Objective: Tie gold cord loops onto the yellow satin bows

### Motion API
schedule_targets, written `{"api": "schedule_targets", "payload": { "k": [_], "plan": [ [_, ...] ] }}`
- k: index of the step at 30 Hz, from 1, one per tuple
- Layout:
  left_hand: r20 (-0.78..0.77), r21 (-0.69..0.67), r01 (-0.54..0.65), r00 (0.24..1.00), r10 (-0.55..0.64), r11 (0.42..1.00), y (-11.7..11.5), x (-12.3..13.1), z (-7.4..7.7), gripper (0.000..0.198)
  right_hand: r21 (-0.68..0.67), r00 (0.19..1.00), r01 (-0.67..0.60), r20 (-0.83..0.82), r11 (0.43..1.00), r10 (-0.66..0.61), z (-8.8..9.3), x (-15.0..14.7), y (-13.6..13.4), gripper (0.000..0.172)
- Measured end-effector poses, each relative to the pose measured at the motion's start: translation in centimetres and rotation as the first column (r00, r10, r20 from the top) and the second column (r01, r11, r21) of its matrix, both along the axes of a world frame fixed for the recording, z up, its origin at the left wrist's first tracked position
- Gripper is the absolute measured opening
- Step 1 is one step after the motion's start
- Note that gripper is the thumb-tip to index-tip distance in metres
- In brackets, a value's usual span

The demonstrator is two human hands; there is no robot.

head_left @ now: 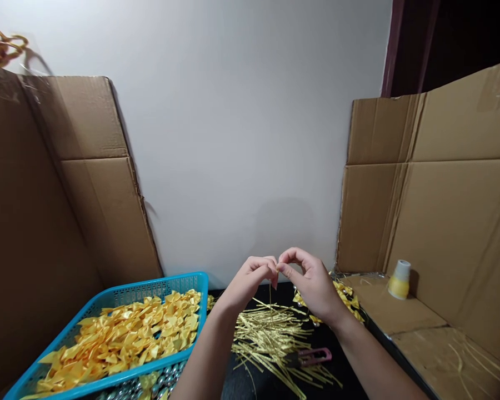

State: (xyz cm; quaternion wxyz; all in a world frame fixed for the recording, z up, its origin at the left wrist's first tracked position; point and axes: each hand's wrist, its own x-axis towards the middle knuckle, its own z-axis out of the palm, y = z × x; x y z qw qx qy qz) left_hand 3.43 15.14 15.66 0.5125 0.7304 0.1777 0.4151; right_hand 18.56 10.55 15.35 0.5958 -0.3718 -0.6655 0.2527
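Note:
My left hand [256,273] and my right hand [312,283] meet fingertip to fingertip above the dark table. Both are closed in a pinch on a thin gold cord [270,293], whose loose end hangs below the left fingers. The part between the fingertips is small and mostly hidden. Under my hands lies a heap of cut gold strips [270,330]. A tool with a pink-purple looped handle [315,356] rests on the strips. Partly behind my right forearm is a cluster of yellow ribbon bows [348,297] with small shiny beads.
At the left, a blue plastic basket [150,282] holds many yellow satin bows [133,336]. Silvery beads [158,383] lie along its near side. Cardboard panels [95,211] stand left and right. A yellow-and-white cup-shaped item [400,280] sits on cardboard at the right.

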Motion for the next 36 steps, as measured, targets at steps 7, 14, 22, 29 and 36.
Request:
{"api": "schedule_targets", "payload": {
  "k": [7,14,22,29,36],
  "plan": [
    [0.042,-0.053,0.084,0.996,-0.082,0.995,0.1,0.1,-0.2,0.024,-0.076,0.995,-0.1,-0.025,0.992,0.098,0.1,0.1,0.1,0.02],
    [0.106,-0.112,0.133,0.987,-0.121,0.985,-0.3,0.5,0.3,0.022,-0.018,0.997,-0.07,-0.04,0.997,0.069,0.1,0.2,0.0,0.013],
    [0.123,-0.144,0.118,0.987,-0.101,0.982,-0.2,0.4,0.3,0.023,0.203,0.994,-0.004,0.107,0.979,-0.018,0.8,0.6,-0.9,0.009],
    [0.121,-0.157,0.114,0.988,-0.095,0.981,-0.2,0.4,0.2,0.022,0.231,0.988,0.077,0.11,0.97,-0.105,0.6,0.3,-0.8,0.004],
    [0.076,-0.153,0.094,0.994,-0.083,0.984,-0.1,0.2,0.3,0.023,0.22,0.992,0.033,0.112,0.975,-0.059,0.4,0.5,-0.5,0.004]
  ]
}}
